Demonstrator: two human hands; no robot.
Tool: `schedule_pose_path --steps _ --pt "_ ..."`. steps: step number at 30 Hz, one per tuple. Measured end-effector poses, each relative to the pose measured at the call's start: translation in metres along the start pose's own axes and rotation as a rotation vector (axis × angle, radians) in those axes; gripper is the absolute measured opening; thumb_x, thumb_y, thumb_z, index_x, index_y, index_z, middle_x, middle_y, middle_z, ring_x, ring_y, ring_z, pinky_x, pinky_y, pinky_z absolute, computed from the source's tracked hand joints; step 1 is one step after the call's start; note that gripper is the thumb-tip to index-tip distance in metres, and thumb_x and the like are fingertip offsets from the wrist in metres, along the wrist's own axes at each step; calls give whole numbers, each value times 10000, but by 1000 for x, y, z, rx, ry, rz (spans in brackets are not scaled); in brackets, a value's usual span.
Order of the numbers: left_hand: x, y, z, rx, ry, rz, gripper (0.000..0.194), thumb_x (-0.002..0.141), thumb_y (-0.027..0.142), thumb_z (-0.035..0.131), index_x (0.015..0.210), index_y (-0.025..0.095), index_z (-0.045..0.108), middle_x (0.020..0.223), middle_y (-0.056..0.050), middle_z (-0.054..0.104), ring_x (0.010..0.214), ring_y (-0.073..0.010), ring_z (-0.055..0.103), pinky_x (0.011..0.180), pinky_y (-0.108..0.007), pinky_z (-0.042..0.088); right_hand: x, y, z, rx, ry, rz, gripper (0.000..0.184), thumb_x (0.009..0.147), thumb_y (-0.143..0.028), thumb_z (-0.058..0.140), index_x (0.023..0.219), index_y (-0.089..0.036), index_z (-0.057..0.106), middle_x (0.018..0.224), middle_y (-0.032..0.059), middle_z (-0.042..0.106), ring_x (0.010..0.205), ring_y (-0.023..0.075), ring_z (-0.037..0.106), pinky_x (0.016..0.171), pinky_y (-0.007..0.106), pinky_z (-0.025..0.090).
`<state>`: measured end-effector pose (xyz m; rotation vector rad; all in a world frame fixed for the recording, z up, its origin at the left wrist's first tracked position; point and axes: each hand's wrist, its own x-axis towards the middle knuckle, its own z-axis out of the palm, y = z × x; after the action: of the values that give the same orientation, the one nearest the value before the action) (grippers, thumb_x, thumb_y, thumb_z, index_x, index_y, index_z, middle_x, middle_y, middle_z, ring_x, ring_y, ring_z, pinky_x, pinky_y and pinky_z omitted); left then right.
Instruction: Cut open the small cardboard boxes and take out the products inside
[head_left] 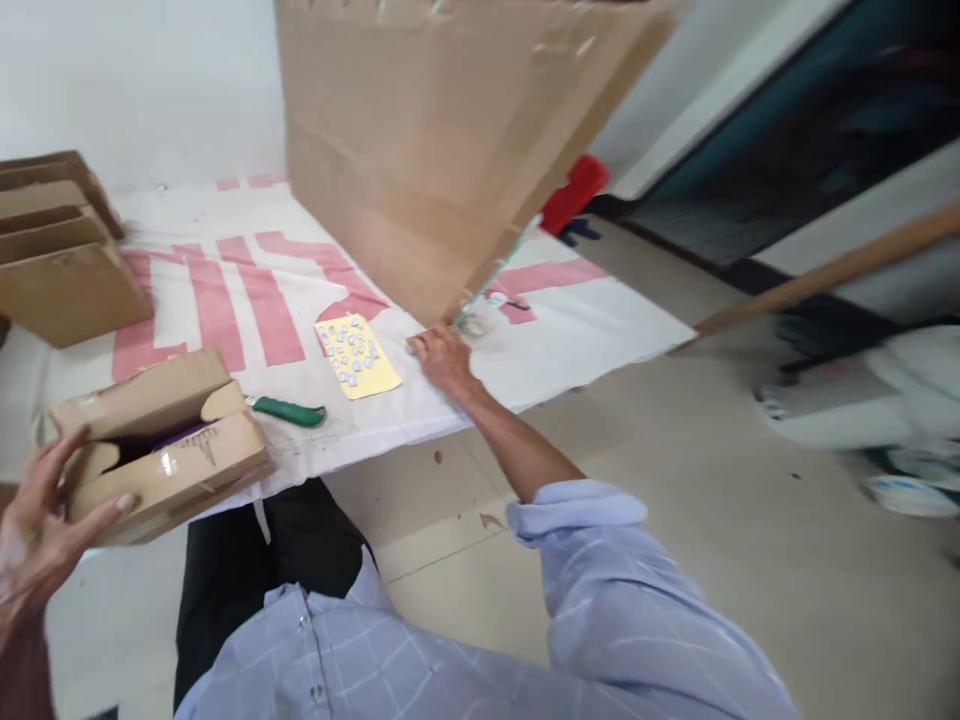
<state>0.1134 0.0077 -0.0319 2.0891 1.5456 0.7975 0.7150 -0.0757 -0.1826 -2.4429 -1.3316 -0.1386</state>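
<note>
My left hand point(56, 520) grips the left end of a small cardboard box point(202, 470), its thumb on the front flap and fingers at the back. The box's top flaps stand partly open, and something purple point(180, 437) shows inside. My right hand point(444, 358) is closed on the table by the lower corner of a large cardboard box point(450, 150); what its fingers hold is hidden. A green-handled utility knife point(289, 410) lies right of the small box. Between the knife and my right hand is a yellow card point(379, 383) bearing several small whitish pieces.
Folded cardboard boxes point(67, 285) stand at the left on the white, red-printed table cover point(600, 330). A red object point(576, 195) shows behind the large box. A wooden pole point(825, 275) slants at the right, near white bags point(885, 390) on the floor.
</note>
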Motion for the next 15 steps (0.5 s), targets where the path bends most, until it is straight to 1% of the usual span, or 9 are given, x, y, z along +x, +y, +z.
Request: schedule_pose_path --steps 1,3,6,9,11,13,15 --pt "-2 5 0 -20 -12 -3 1081 656 860 883 1559 303 677 1641 -97 591 1527 -489 581 1258 -664 544 -2 4 4 -16 9 -2 387 1116 -300 473 1103 -117 814 1241 222 733 1156 314 601 994 399 484" --pt "-3 10 1 -53 -32 -6 1127 641 868 898 1544 231 678 1637 -139 576 1514 -474 588 1251 -635 552 -5 13 11 -29 27 -20 406 1122 -334 453 1125 -118 797 1266 228 720 1186 332 600 1019 419 477" --pt "-6 7 3 -100 -59 -4 1158 641 852 926 1566 213 652 1647 -168 545 1510 -460 588 1264 -624 535 -9 15 16 -74 -10 -41 421 1119 -359 455 1208 -87 764 1324 259 699 1224 353 607 1021 439 478" --pt "-10 -2 6 -135 -61 38 1133 678 845 920 1598 250 630 1655 -170 531 1538 -465 564 1265 -608 535 -13 3 9 -149 -72 -43 469 1103 -412 496 1268 -49 742 1374 303 671 1262 391 598 1012 473 483" --pt "-13 -7 7 -140 -79 71 1110 720 839 903 1629 276 603 1680 -161 509 1580 -471 524 1290 -618 506 -17 -9 2 -173 -95 -33 490 1100 -430 505 1281 -41 743 1394 322 660 1289 415 588 1018 502 485" --pt "-15 -11 5 -151 -117 99 1138 734 844 891 1669 284 560 1724 -168 459 1617 -485 479 1305 -643 483 -20 -19 -5 -182 -104 10 499 1106 -427 498 1296 -37 746 1398 336 658 1292 431 598 1027 530 491" --pt "-17 -15 1 -175 -177 126 1207 724 844 899 1712 276 503 1767 -187 398 1640 -502 443 1297 -656 488 -23 -25 -11 -191 -116 48 513 1112 -438 491 1328 -44 740 1402 339 662 1300 440 616 1040 548 500"
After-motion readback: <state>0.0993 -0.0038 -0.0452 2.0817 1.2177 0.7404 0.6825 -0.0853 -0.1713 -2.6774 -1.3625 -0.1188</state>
